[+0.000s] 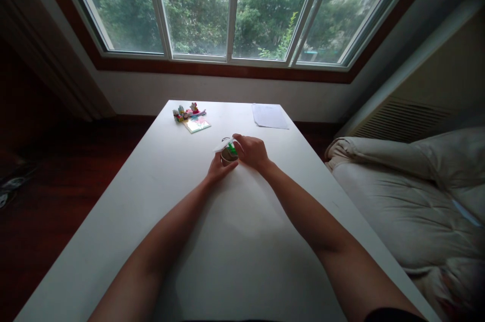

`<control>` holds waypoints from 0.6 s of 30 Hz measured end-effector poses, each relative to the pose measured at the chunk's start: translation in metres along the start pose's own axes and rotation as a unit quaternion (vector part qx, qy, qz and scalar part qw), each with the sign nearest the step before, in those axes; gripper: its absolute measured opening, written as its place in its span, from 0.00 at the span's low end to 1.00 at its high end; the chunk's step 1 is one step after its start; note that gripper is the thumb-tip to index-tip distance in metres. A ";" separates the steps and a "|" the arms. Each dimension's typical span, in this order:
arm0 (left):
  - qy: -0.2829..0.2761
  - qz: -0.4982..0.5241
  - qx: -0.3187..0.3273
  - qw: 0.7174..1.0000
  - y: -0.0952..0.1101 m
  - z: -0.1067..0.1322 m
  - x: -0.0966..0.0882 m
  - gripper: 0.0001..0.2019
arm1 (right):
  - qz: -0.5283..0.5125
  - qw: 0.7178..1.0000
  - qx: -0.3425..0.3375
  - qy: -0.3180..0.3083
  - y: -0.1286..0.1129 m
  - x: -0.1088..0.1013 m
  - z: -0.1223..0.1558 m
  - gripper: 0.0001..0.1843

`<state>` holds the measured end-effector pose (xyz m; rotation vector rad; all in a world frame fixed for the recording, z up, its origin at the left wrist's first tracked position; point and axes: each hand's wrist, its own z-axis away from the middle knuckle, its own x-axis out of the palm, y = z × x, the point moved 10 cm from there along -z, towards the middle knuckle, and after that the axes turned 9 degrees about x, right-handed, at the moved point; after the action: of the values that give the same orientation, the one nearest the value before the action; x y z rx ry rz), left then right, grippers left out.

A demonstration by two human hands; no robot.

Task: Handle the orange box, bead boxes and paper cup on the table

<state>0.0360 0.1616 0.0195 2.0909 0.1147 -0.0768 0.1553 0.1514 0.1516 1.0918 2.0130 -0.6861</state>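
A small round container (pixel 228 156) with a dark inside stands on the white table (pixel 242 241), a little past its middle. My left hand (pixel 219 169) is wrapped round its near side. My right hand (pixel 253 152) is closed at the container's rim, pinching a small green piece (pixel 232 149). A white peeled-back lid or film (pixel 222 146) sticks out to the left of the rim. Both forearms stretch out over the table from the near edge.
Small colourful toy figures (pixel 188 111) and a picture card (pixel 196 123) lie at the far left of the table. A white sheet of paper (pixel 269 116) lies at the far right. A padded cream quilt (pixel 409 196) sits beside the table's right edge. Wide windows (pixel 227 9) face me.
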 end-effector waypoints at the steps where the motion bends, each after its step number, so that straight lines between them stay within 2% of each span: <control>1: -0.003 -0.001 -0.002 1.000 -0.001 0.000 0.001 0.42 | 0.002 1.000 -0.003 0.004 0.001 -0.001 0.001 0.18; 10: -0.019 -0.008 -0.019 1.000 -0.003 0.000 0.004 0.39 | 0.009 1.000 -0.013 0.024 0.000 -0.002 0.004 0.18; 12: -0.024 -0.022 -0.015 0.999 -0.002 0.000 0.005 0.38 | 0.008 0.999 -0.038 0.014 -0.006 -0.001 0.005 0.19; 15: -0.021 -0.032 -0.012 0.999 -0.003 -0.001 0.004 0.37 | 0.010 0.999 -0.037 -0.003 -0.007 -0.001 0.006 0.21; 18: -0.026 -0.025 -0.012 0.999 -0.004 0.000 0.005 0.31 | 0.000 0.998 -0.045 -0.037 -0.011 0.003 0.007 0.22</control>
<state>0.0405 0.1644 0.0154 2.0602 0.1354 -0.1585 0.1476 0.1424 0.1466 0.9996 1.9617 -0.6204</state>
